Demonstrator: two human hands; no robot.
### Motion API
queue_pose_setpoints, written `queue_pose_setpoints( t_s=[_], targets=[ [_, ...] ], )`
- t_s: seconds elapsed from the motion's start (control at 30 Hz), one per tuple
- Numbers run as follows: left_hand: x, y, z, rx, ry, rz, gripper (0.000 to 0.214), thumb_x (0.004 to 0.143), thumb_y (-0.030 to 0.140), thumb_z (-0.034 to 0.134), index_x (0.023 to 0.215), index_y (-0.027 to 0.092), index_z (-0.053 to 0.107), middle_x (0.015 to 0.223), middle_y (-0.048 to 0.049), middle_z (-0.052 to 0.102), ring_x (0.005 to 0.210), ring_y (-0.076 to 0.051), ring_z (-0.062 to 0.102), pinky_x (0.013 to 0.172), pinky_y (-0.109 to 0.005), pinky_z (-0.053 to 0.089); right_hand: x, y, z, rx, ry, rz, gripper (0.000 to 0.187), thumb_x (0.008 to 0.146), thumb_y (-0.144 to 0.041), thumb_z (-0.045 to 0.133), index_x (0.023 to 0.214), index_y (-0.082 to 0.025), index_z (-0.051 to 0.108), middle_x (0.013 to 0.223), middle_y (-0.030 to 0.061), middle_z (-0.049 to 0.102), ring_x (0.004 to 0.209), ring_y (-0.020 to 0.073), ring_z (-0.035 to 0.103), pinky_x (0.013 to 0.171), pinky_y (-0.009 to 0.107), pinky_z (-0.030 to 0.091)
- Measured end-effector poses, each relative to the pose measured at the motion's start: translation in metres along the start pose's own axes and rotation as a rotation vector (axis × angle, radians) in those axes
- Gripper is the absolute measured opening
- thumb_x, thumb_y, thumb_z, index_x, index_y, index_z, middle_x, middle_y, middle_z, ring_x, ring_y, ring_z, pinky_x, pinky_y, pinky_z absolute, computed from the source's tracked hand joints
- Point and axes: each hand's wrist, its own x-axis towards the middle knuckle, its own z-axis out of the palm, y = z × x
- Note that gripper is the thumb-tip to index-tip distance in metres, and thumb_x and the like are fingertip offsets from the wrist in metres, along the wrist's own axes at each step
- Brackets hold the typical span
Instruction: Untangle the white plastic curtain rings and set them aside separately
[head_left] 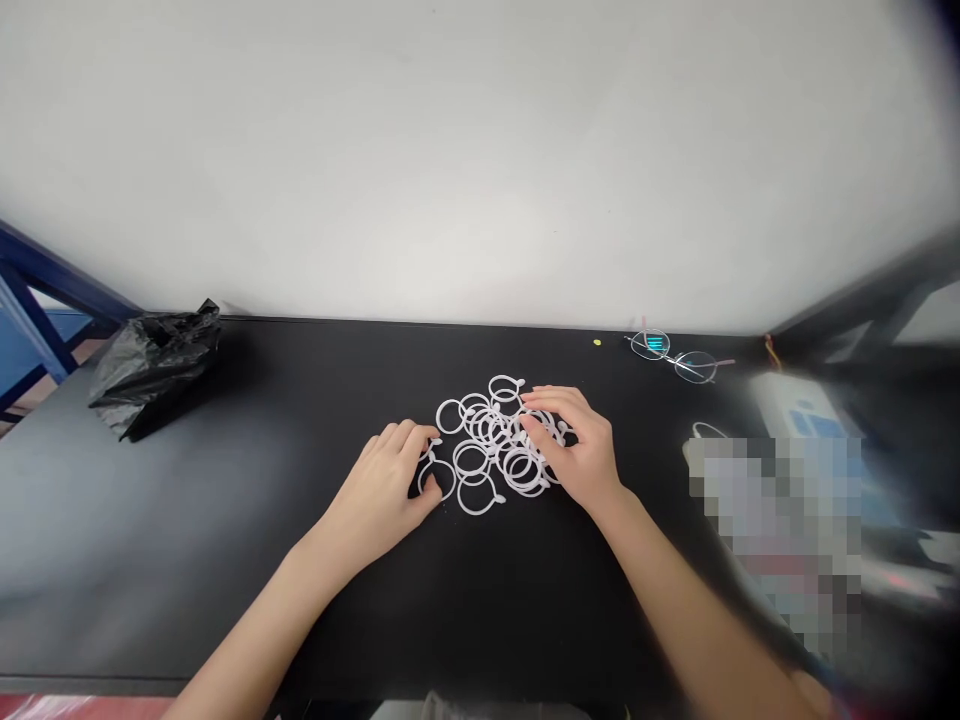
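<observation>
A heap of several white plastic rings (pixel 491 445) lies on the black tabletop (pixel 247 480), a little past the middle. My left hand (pixel 386 490) rests at the heap's left edge, fingers curled, with thumb and fingertips pinching one white ring (pixel 435 478). My right hand (pixel 577 445) lies on the heap's right side, fingers stretched out and spread over the rings, touching them from above. Both forearms reach in from the near edge.
A crumpled black plastic bag (pixel 154 362) sits at the far left. A pair of glasses (pixel 675 355) lies at the far right by the white wall, with a small yellow speck (pixel 597 343) beside it. Blurred white and blue items (pixel 795 420) crowd the right side.
</observation>
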Motion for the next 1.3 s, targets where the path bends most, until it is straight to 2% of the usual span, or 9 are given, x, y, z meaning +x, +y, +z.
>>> queue_pose_setpoints(
  t_s=[0.17,0.4,0.53,0.7,0.83,1.0,1.13,1.23,1.3],
  targets=[
    [0.002,0.003,-0.007,0.042,-0.062,-0.079,0.036,0.08,0.005,0.043,0.113,0.015,0.053,0.083,-0.004,0.062,0.076,-0.023,0.06,0.077,-0.041,0.048,0.0,-0.003,0.0,0.018,0.023,-0.024,0.003,0.087,-0.02,0.068,0.088,-0.022,0.07,0.09,0.0065,0.076,0.093,0.0238,0.07,0.085,0.043,0.058],
    [0.005,0.014,-0.035,-0.593,-0.185,0.099,0.021,0.091,0.018,0.051,0.103,0.021,0.068,0.095,-0.0018,0.072,0.085,-0.015,0.067,0.073,-0.024,0.052,0.001,-0.006,-0.001,0.004,0.05,-0.012,0.005,0.088,-0.022,0.066,0.086,-0.022,0.07,0.089,0.0068,0.076,0.089,0.0232,0.07,0.082,0.043,0.059],
    [0.019,0.014,-0.019,-0.499,-0.21,0.185,0.024,0.086,0.01,0.05,0.091,0.02,0.072,0.1,-0.0031,0.07,0.078,-0.014,0.065,0.065,-0.022,0.049,0.001,-0.005,-0.001,-0.002,0.077,-0.03,0.006,0.088,-0.021,0.066,0.084,-0.022,0.07,0.087,0.0063,0.076,0.091,0.024,0.07,0.085,0.045,0.057],
    [0.025,0.019,-0.003,-0.196,-0.181,0.131,0.039,0.077,0.007,0.055,0.112,0.021,0.064,0.102,-0.0039,0.067,0.08,-0.018,0.063,0.068,-0.028,0.049,0.002,-0.003,-0.004,0.0,0.096,-0.03,0.006,0.088,-0.018,0.066,0.084,-0.021,0.07,0.089,0.0078,0.075,0.09,0.0237,0.069,0.085,0.044,0.056],
    [0.02,0.021,-0.004,-0.189,-0.112,0.08,0.047,0.072,0.005,0.055,0.116,0.021,0.06,0.09,-0.0013,0.064,0.078,-0.018,0.062,0.063,-0.027,0.047,0.002,-0.002,-0.004,0.003,0.098,-0.028,0.005,0.087,-0.017,0.067,0.085,-0.02,0.07,0.088,0.0081,0.075,0.09,0.0236,0.069,0.084,0.043,0.056],
    [0.012,0.017,-0.01,-0.454,0.006,0.097,0.04,0.075,0.007,0.059,0.112,0.022,0.06,0.087,0.0014,0.063,0.079,-0.015,0.061,0.075,-0.028,0.049,0.002,-0.001,-0.002,0.015,0.099,-0.028,0.007,0.087,-0.017,0.066,0.084,-0.022,0.069,0.088,0.0071,0.075,0.089,0.0234,0.069,0.083,0.043,0.057],
    [0.01,0.018,-0.018,-0.788,-0.028,0.072,0.03,0.082,0.012,0.061,0.11,0.019,0.059,0.094,-0.0021,0.065,0.087,-0.016,0.064,0.083,-0.029,0.051,0.002,-0.005,-0.003,0.065,0.08,0.004,0.006,0.088,-0.018,0.065,0.084,-0.021,0.07,0.088,0.0074,0.074,0.087,0.0221,0.069,0.079,0.04,0.057],
    [0.014,0.021,-0.026,-1.033,-0.115,0.064,0.027,0.092,0.022,0.058,0.118,0.019,0.053,0.093,-0.0041,0.065,0.084,-0.016,0.066,0.075,-0.027,0.054,0.0,-0.016,-0.005,0.232,-0.057,0.06,0.01,0.088,-0.026,0.067,0.096,-0.02,0.071,0.091,0.007,0.072,0.08,0.019,0.068,0.068,0.034,0.057],
    [0.019,0.02,-0.03,-1.107,-0.179,0.074,0.032,0.094,0.024,0.057,0.124,0.02,0.049,0.092,-0.0039,0.064,0.079,-0.015,0.065,0.068,-0.025,0.054,-0.003,-0.027,-0.005,0.365,-0.204,0.067,0.032,0.081,-0.035,0.075,0.109,-0.021,0.068,0.097,0.0068,0.07,0.076,0.0173,0.067,0.062,0.031,0.057]
  ],
)
